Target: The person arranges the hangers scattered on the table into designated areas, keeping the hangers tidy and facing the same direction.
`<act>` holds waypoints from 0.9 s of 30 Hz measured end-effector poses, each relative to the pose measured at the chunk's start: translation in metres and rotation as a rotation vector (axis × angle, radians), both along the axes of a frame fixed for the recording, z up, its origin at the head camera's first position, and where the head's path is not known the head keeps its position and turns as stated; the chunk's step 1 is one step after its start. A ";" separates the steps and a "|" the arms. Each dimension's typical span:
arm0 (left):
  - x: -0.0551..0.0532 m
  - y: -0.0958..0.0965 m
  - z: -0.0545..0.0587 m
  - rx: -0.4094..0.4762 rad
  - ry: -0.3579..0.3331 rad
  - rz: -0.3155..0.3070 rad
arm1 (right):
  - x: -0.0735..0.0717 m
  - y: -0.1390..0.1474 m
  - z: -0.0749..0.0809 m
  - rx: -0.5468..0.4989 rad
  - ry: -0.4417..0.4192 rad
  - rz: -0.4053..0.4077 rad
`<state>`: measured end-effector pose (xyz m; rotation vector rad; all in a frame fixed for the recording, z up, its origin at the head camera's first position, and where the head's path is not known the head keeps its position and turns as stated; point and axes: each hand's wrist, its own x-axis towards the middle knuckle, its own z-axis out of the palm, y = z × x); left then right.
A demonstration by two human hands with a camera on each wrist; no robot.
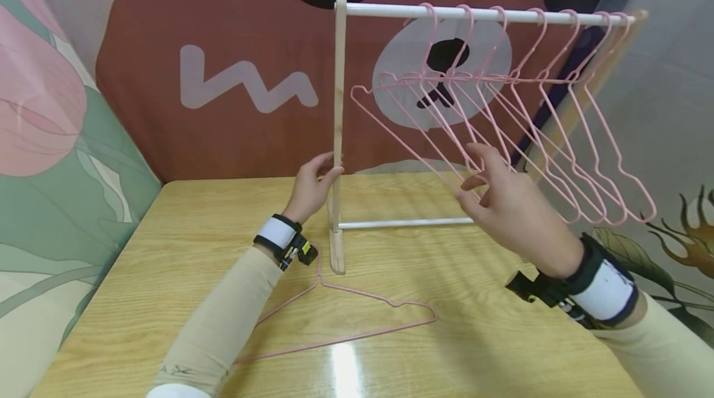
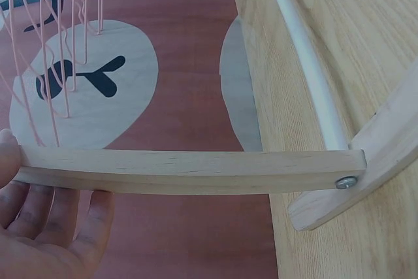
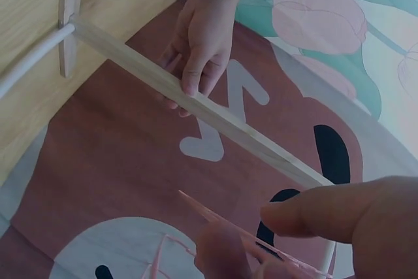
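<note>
My left hand holds the left wooden post of a small garment rack, thumb on one side and fingers on the other. Several pink hangers hang by their hooks from the rack's white top rail. At the lower part of the leftmost ones is my right hand, its thumb and index finger apart. A hanger's tip shows beside those fingers in the right wrist view; whether they touch it is hard to tell. Another pink hanger lies flat on the table, partly hidden by my left forearm.
A white lower bar joins the rack's feet near the table's back edge. The wooden foot stands on the wood-grain table. Behind hangs a reddish-brown printed cloth, with patterned cloths at both sides.
</note>
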<state>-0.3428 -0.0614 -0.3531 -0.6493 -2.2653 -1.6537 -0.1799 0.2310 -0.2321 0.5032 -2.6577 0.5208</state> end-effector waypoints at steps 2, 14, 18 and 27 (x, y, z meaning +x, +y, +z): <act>0.000 0.000 0.001 -0.003 0.000 0.002 | 0.001 0.000 -0.002 0.002 -0.013 -0.004; -0.001 0.000 -0.001 -0.003 -0.010 0.013 | 0.007 0.000 -0.019 0.014 -0.062 0.034; -0.001 -0.001 -0.001 -0.004 -0.009 0.011 | 0.008 0.002 -0.025 0.001 -0.130 0.028; 0.000 0.000 0.000 0.001 -0.010 0.009 | 0.006 0.013 -0.047 0.019 -0.185 0.045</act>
